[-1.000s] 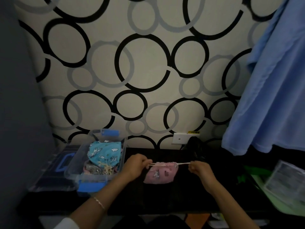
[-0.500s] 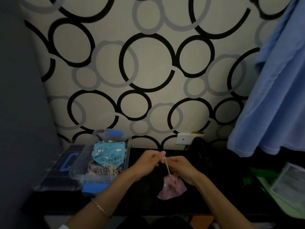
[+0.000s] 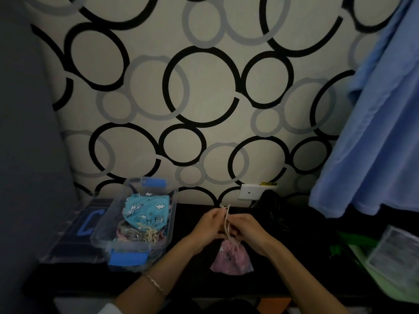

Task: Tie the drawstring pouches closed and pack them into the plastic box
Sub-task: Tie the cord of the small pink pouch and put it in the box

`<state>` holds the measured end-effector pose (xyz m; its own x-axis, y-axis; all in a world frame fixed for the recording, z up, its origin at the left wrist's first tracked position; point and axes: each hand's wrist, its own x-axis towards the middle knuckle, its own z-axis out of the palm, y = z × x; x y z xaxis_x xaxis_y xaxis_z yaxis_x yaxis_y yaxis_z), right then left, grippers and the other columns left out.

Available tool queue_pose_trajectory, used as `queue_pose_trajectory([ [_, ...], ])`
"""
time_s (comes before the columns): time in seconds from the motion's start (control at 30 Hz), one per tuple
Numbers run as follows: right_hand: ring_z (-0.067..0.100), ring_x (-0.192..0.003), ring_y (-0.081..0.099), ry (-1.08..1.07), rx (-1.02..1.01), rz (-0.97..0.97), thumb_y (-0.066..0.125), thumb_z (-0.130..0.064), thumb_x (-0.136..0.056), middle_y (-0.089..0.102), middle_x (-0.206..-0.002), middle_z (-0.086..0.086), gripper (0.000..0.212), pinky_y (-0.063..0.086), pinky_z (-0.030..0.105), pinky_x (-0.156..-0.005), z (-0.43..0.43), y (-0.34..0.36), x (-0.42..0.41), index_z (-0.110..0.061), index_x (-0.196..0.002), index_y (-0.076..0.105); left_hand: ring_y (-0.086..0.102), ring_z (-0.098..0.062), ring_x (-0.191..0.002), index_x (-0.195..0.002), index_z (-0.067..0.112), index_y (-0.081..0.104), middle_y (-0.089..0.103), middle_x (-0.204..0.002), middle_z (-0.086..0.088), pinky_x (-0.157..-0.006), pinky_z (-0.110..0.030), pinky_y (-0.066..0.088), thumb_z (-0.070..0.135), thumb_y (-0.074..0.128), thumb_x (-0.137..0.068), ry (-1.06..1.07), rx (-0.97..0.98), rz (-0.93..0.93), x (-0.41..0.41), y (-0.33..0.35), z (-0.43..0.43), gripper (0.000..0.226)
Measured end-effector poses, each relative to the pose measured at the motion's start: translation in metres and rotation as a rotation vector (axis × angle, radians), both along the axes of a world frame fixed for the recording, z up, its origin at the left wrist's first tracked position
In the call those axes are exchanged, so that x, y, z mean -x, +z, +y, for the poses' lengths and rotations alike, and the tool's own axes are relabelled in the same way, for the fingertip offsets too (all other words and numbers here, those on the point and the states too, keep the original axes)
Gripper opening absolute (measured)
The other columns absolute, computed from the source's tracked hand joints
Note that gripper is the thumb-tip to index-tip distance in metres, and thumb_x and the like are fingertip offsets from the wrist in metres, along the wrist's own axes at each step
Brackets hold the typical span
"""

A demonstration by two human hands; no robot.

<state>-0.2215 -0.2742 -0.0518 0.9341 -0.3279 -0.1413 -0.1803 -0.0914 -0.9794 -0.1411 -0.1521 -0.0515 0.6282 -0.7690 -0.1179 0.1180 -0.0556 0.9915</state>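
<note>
Low in the middle of the view, just above the dark worktop [image 3: 192,282], the hands are close together, almost touching. The left hand [image 3: 212,225] pinches the pale cord [image 3: 227,219] high up, so that its ends stick out towards twelve o'clock. The right hand [image 3: 249,232] curls round the same cord lower down, just above the gathered neck. The pink pouch [image 3: 231,257] hangs or rests directly below the hands at six o'clock, its mouth drawn into a pucker. Whether a knot is already formed I cannot tell, as the fingers hide it.

The pouch looks light, soft and limp, likely to sag and swing from the cord, so the sure hold for tying is at the neck, with the cord kept taut. For packing, a grip round the body of the fabric would probably carry it more steadily. The thin cord may slip between fingertips.

At nine o'clock from the hands stands the plastic box [image 3: 127,247], open, with a blue pouch [image 3: 147,210] on top of others inside. Its lid [image 3: 74,230] lies just beyond, further towards nine. A wall socket [image 3: 249,191] sits at twelve o'clock, and a blue cloth [image 3: 374,132] hangs at two.
</note>
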Motion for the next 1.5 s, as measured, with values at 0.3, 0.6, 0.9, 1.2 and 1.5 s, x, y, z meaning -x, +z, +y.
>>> queue_pose_trajectory([
  [0.3,0.008,-0.055,0.053,-0.111,-0.281,-0.107,0.058,-0.02,-0.094,0.06,-0.064,0.003,0.021,0.041,0.019,-0.05,0.001,0.005,-0.009,-0.004,-0.085,0.07,0.061,-0.009,-0.088,-0.114,0.006,0.06,0.065,-0.101,-0.004,-0.074,-0.02,0.048,0.043,0.044,-0.1,-0.001,-0.122,-0.202,-0.002,-0.006,0.002,0.043],
  [0.6,0.013,-0.043,0.05,-0.334,-0.08,0.154,0.057,-0.03,-0.095,0.057,-0.059,0.006,0.03,0.04,0.021,-0.042,-0.006,-0.003,-0.016,-0.003,-0.089,0.07,0.06,-0.009,-0.072,-0.093,0.016,0.072,0.069,-0.084,-0.003,-0.067,-0.022,0.045,0.034,0.057,-0.095,-0.261,-0.201,-0.062,-0.007,-0.009,0.015,0.023],
  [0.9,0.017,-0.085,0.063,0.079,0.386,0.027,0.054,0.011,-0.084,0.068,-0.099,0.013,0.036,0.052,0.028,-0.074,-0.001,-0.003,-0.003,-0.016,-0.1,0.073,0.024,-0.006,-0.052,-0.065,0.026,0.047,0.029,-0.06,0.008,-0.052,-0.021,0.023,0.046,0.046,-0.098,-0.34,-0.277,0.215,-0.027,0.007,0.021,0.039],
  [1.2,0.008,-0.067,0.057,0.054,0.04,-0.008,0.053,-0.004,-0.092,0.064,-0.07,-0.003,0.03,0.044,0.021,-0.066,0.006,-0.005,-0.012,-0.018,-0.071,0.069,0.032,-0.005,-0.048,-0.073,0.024,0.06,0.042,-0.058,0.009,-0.047,-0.02,0.025,0.045,0.055,-0.093,-0.295,-0.344,-0.189,-0.039,0.029,0.029,0.029],
  [1.5,0.008,-0.064,0.057,0.03,-0.13,-0.07,0.055,-0.007,-0.094,0.064,-0.074,0.003,0.013,0.043,0.022,-0.062,0.009,-0.003,-0.018,-0.008,-0.088,0.067,0.054,-0.002,-0.07,-0.084,0.021,0.064,0.061,-0.078,0.009,-0.064,-0.019,0.039,0.035,0.058,-0.093,-0.059,-0.238,-0.475,-0.039,0.016,0.022,0.018],
])
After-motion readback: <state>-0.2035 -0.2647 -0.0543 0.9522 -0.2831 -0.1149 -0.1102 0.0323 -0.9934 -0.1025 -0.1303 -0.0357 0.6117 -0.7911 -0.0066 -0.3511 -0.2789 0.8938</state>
